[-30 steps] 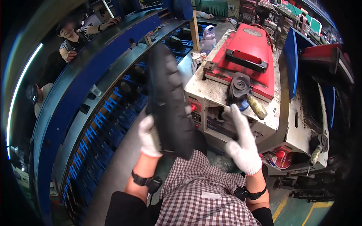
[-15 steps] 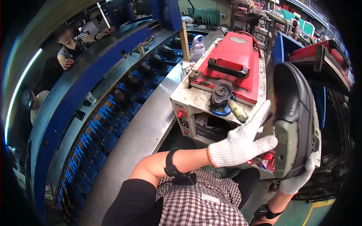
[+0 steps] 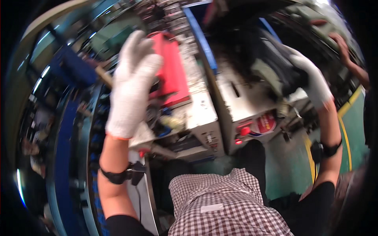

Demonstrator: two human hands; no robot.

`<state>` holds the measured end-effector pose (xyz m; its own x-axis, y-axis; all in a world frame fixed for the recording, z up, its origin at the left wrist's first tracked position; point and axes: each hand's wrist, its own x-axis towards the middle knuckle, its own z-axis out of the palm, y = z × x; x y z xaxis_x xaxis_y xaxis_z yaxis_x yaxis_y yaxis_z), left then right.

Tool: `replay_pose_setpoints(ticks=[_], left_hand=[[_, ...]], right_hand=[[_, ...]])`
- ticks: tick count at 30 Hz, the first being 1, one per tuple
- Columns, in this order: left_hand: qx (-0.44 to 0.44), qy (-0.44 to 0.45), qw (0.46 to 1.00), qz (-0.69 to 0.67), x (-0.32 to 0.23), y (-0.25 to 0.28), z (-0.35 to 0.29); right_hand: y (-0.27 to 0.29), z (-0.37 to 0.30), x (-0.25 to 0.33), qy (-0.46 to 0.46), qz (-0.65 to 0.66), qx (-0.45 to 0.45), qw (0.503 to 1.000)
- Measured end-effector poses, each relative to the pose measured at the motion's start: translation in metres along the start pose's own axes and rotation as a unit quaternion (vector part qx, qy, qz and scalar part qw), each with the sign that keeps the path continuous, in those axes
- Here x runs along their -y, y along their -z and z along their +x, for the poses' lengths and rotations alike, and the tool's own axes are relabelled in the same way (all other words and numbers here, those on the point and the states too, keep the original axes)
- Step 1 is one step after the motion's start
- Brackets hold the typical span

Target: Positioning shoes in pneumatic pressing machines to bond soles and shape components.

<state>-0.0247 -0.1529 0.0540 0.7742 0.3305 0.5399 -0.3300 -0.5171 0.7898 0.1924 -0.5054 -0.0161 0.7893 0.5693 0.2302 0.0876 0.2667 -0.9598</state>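
L hand swinging from shoe twd red lid.
Half-open, holding nothing visible; R hand gripping shoe, prob. steadying it.

Your gloved hands: two, your left hand and your right hand;
Shoe: you have one;
Your black arm straps: two;
Your checked apron: one;
White machines before you: two;
Red cover: one;
Round red label: one;
Co-worker's bare hand, to your right: one;
Yellow floor lines: two, on your right
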Motion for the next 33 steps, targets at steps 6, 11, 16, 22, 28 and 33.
replay_pose_setpoints(ticks=[6,11,16,22,28,33], left_hand=[[0.085,-0.17,0.978,0.086,-0.01,-0.042,0.108],[0.058,-0.303,0.944,0.119,-0.032,-0.097,0.172],[0.003,-0.338,0.914,0.223,-0.045,-0.141,0.228],[0.102,-0.33,0.87,0.351,-0.047,-0.162,0.267],[0.163,-0.314,0.879,0.319,-0.049,-0.16,0.28],[0.155,-0.22,0.937,0.22,-0.037,-0.161,0.269]], right_hand=[[0.019,0.102,-0.018,-0.013,-0.303,-0.03,0.952],[0.015,0.174,-0.051,-0.022,-0.435,-0.003,0.9],[0.013,0.209,-0.082,-0.123,-0.678,0.101,0.717],[0.025,0.224,-0.088,-0.138,-0.726,0.136,0.66],[0.01,0.217,-0.094,-0.149,-0.747,0.108,0.639],[0.012,0.215,-0.093,-0.148,-0.745,0.119,0.639]])
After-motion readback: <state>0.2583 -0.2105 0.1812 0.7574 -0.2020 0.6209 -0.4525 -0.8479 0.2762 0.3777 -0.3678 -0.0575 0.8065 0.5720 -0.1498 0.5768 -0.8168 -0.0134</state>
